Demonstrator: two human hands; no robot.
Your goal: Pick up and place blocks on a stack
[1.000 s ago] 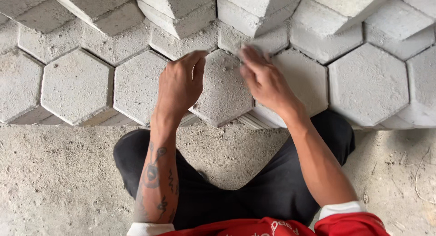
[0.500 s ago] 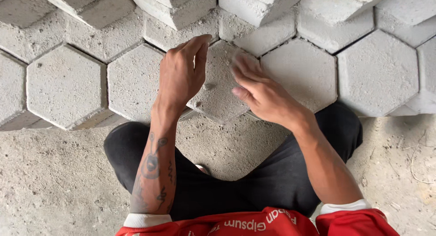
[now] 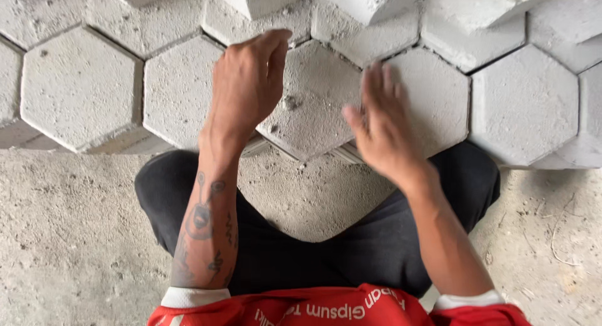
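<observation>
Head view: left hand (image 3: pixel 248 88) lies palm down, fingers extended and loose, across the left edge of the grey hexagonal concrete paver (image 3: pixel 310 106), gripping nothing. Right hand (image 3: pixel 382 128) is motion-blurred, fingers straight and unclenched, over the paver's right edge; contact cannot be told. The paver has a rough surface with a small lump near its centre. It sits in the front row, between neighbouring hexagonal pavers (image 3: pixel 179 88), above the bare concrete floor (image 3: pixel 63 238).

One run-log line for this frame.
left hand: flat on hexagonal paver | right hand: open, blurred, at its right edge | neighbour paver laid
</observation>
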